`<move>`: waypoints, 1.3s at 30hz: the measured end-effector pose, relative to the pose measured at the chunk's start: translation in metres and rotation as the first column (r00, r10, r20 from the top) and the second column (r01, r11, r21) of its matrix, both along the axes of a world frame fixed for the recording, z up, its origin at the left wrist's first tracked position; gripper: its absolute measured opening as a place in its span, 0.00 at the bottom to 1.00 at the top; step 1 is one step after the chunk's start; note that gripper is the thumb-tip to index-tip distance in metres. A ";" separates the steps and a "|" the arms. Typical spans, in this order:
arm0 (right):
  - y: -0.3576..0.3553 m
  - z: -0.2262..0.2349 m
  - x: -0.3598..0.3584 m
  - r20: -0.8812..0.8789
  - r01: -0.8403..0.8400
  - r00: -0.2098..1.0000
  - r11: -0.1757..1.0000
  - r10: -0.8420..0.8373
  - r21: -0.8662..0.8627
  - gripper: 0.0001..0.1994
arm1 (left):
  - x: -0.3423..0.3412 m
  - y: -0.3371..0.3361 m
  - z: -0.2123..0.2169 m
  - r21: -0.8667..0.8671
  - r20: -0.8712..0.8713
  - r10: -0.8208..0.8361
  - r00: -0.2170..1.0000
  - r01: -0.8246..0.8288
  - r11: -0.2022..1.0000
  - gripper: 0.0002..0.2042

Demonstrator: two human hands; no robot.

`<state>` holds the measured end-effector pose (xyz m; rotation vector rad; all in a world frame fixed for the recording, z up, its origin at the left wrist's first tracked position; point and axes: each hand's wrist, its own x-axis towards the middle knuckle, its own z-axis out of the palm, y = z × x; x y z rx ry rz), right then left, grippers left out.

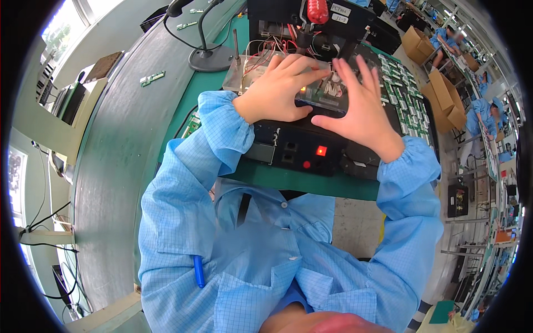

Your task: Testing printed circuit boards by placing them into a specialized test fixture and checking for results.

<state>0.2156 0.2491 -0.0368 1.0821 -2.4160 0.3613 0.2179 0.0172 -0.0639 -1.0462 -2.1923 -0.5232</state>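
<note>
Over a wired test fixture [327,100] with a clear plate, both my hands are spread in blue checked sleeves. My left hand [280,91] lies at its left side, fingers stretched toward the middle and thumb apart; whether it presses on the plate I cannot tell. My right hand [363,111] is at the right side, fingers extended upward and slightly blurred, thumb out to the left. No held thing shows in either. Behind them stands a clamp with a red handle [317,11]. A lit red switch [321,150] glows on the black box front below my hands.
Many green circuit boards [402,94] lie in rows on the right. A lamp-like stand [211,57] is at the back left, near a single board [152,78]. Red and white wires run behind the fixture. Cardboard boxes [444,100] and other people are farther right.
</note>
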 end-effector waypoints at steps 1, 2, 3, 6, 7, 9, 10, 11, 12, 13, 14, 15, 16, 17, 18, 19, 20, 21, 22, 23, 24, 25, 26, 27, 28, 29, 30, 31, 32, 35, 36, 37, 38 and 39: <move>0.000 -0.002 -0.001 0.002 -0.041 0.999 0.998 0.041 -0.046 0.53 | 0.003 0.002 0.001 0.007 -0.012 0.021 1.000 -0.020 1.000 0.37; 0.001 0.002 -0.002 0.022 -0.050 0.998 0.993 0.052 -0.105 0.50 | 0.006 0.004 0.002 0.017 -0.027 0.043 0.999 -0.043 0.999 0.35; 0.002 0.010 -0.003 0.008 -0.135 0.989 0.941 0.145 -0.311 0.37 | 0.009 0.008 0.001 0.021 -0.033 0.047 0.998 -0.047 0.999 0.35; 0.002 0.043 -0.009 0.043 -0.033 0.997 0.895 0.058 -0.445 0.14 | 0.031 0.034 -0.002 0.037 -0.031 0.073 0.997 -0.072 0.997 0.26; 0.000 0.050 -0.018 0.003 -0.062 0.998 0.893 0.070 -0.445 0.11 | 0.038 0.046 -0.001 0.045 -0.052 0.134 0.990 -0.132 0.990 0.26; -0.006 0.071 -0.026 0.342 0.133 0.938 0.965 -0.049 -0.225 0.15 | 0.042 0.064 -0.003 0.003 -0.035 0.262 0.964 -0.262 0.965 0.27; -0.010 0.070 -0.032 0.337 0.121 0.941 0.968 -0.042 -0.218 0.15 | 0.044 0.069 -0.003 0.013 -0.038 0.273 0.961 -0.273 0.962 0.27; -0.015 0.067 -0.036 0.271 0.043 0.963 0.987 0.001 -0.158 0.17 | 0.045 0.073 -0.004 -0.086 -0.004 0.338 0.941 -0.337 0.938 0.27; -0.018 0.065 -0.039 0.207 -0.031 0.977 0.995 0.049 -0.092 0.19 | 0.046 0.077 -0.004 -0.185 0.024 0.403 0.915 -0.392 0.901 0.28; -0.019 0.066 -0.040 0.203 -0.042 0.977 0.996 0.058 -0.085 0.19 | 0.048 0.081 -0.004 -0.177 0.023 0.412 0.911 -0.402 0.898 0.28; -0.022 0.066 -0.038 0.247 -0.018 0.968 0.996 0.038 -0.083 0.19 | 0.051 0.084 -0.006 -0.168 0.014 0.421 0.907 -0.413 0.895 0.29; -0.024 0.067 -0.036 0.292 0.007 0.956 0.997 0.017 -0.081 0.19 | 0.052 0.088 -0.007 -0.160 0.005 0.430 0.903 -0.424 0.892 0.30; -0.025 0.054 -0.045 0.341 -0.045 0.939 0.998 0.053 -0.033 0.18 | 0.049 0.092 -0.008 -0.202 -0.018 0.425 0.905 -0.420 0.885 0.32; -0.025 0.056 -0.043 0.339 -0.052 0.939 0.998 0.059 -0.030 0.18 | 0.048 0.095 -0.009 -0.198 -0.019 0.431 0.902 -0.426 0.883 0.32; -0.025 0.060 -0.039 0.342 -0.045 0.937 0.995 0.072 -0.089 0.18 | 0.049 0.097 -0.009 -0.218 -0.051 0.453 0.890 -0.453 0.865 0.33; -0.026 0.062 -0.037 0.344 -0.036 0.935 0.988 0.086 -0.147 0.18 | 0.049 0.098 -0.010 -0.238 -0.083 0.473 0.877 -0.478 0.845 0.33; -0.026 0.061 -0.037 0.319 -0.050 0.943 0.988 0.096 -0.148 0.18 | 0.050 0.100 -0.012 -0.241 -0.096 0.471 0.877 -0.480 0.844 0.34; -0.026 0.059 -0.038 0.322 -0.050 0.942 0.988 0.095 -0.144 0.18 | 0.051 0.104 -0.015 -0.239 -0.092 0.472 0.877 -0.479 0.844 0.34; -0.027 0.058 -0.040 0.376 -0.045 0.923 0.994 0.079 -0.099 0.18 | 0.050 0.107 -0.016 -0.227 -0.087 0.483 0.871 -0.489 0.842 0.34; -0.031 0.057 -0.041 0.425 -0.043 0.903 0.998 0.062 -0.055 0.18 | 0.049 0.107 -0.017 -0.216 -0.085 0.494 0.865 -0.500 0.839 0.33; -0.032 0.060 -0.034 0.446 -0.008 0.891 0.986 0.082 -0.165 0.17 | 0.048 0.106 -0.017 -0.214 -0.085 0.494 0.866 -0.500 0.839 0.33; -0.034 0.057 -0.035 0.445 -0.008 0.892 0.987 0.081 -0.162 0.17 | 0.048 0.105 -0.017 -0.208 -0.082 0.492 0.866 -0.498 0.842 0.32; -0.035 0.051 -0.037 0.406 -0.006 0.913 0.996 0.042 -0.089 0.19 | 0.050 0.105 -0.017 -0.202 -0.078 0.492 0.867 -0.497 0.844 0.32; -0.036 0.045 -0.038 0.364 -0.001 0.931 1.000 0.006 -0.016 0.20 | 0.051 0.107 -0.016 -0.198 -0.076 0.494 0.866 -0.498 0.844 0.32; -0.034 0.040 -0.039 0.362 -0.016 0.932 0.999 0.030 -0.040 0.21 | 0.051 0.111 -0.016 -0.238 -0.043 0.504 0.862 -0.499 0.833 0.31; -0.033 0.044 -0.037 0.362 -0.018 0.932 0.999 0.030 -0.034 0.21 | 0.050 0.114 -0.015 -0.276 -0.011 0.516 0.857 -0.498 0.822 0.30; -0.032 0.050 -0.034 0.365 0.007 0.930 0.988 0.049 -0.152 0.21 | 0.049 0.115 -0.015 -0.271 -0.008 0.518 0.855 -0.500 0.822 0.30; -0.031 0.054 -0.033 0.365 0.034 0.928 0.963 0.069 -0.267 0.21 | 0.049 0.115 -0.015 -0.274 0.000 0.519 0.855 -0.499 0.822 0.30; -0.039 0.047 -0.033 0.286 0.003 0.958 0.994 0.028 -0.108 0.21 | 0.049 0.115 -0.015 -0.282 0.009 0.519 0.855 -0.496 0.822 0.30; -0.036 0.060 -0.028 0.391 0.025 0.919 0.984 0.047 -0.177 0.20 | 0.046 0.116 -0.019 -0.203 -0.087 0.515 0.853 -0.522 0.829 0.29; -0.032 0.057 -0.036 0.386 0.042 0.922 0.984 0.027 -0.171 0.20 | 0.046 0.115 -0.020 -0.202 -0.085 0.516 0.852 -0.522 0.829 0.29; -0.033 0.053 -0.035 0.386 0.042 0.922 0.985 0.027 -0.169 0.20 | 0.048 0.115 -0.021 -0.210 -0.043 0.520 0.853 -0.516 0.830 0.29; -0.033 0.050 -0.034 0.374 0.031 0.927 0.986 0.032 -0.161 0.20 | 0.048 0.114 -0.020 -0.216 -0.003 0.523 0.852 -0.512 0.832 0.29; -0.034 0.049 -0.032 0.361 0.020 0.932 0.988 0.037 -0.153 0.20 | 0.048 0.113 -0.020 -0.213 -0.004 0.524 0.852 -0.513 0.832 0.29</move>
